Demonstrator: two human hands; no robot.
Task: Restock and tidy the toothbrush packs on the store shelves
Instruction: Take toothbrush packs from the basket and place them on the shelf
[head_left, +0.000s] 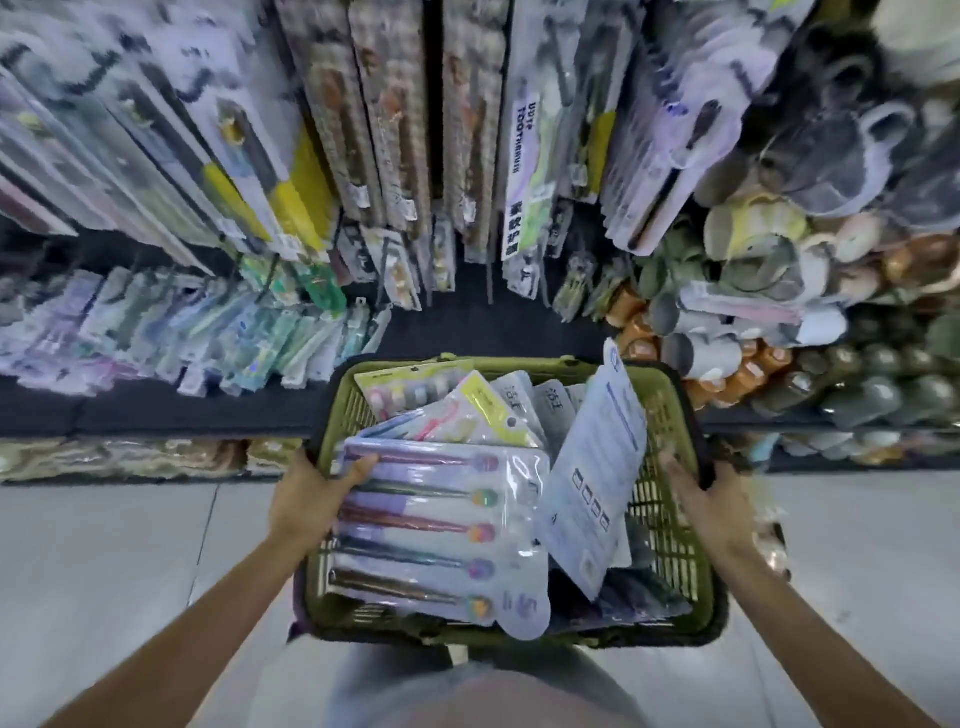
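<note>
Your left hand grips the basket rim, thumb on a pack; your right hand fingers curl, blurred, round the opposite rim; shelves near ahead.

Materials and finishes at the toothbrush shelf.
Green basket: matt moulded plastic, open lattice walls. Five-brush pack: glossy clear plastic blister over a pale card. Upright white pack: matt printed card or film. Hanging packs: shiny film. Floor: smooth, pale grey.
</note>
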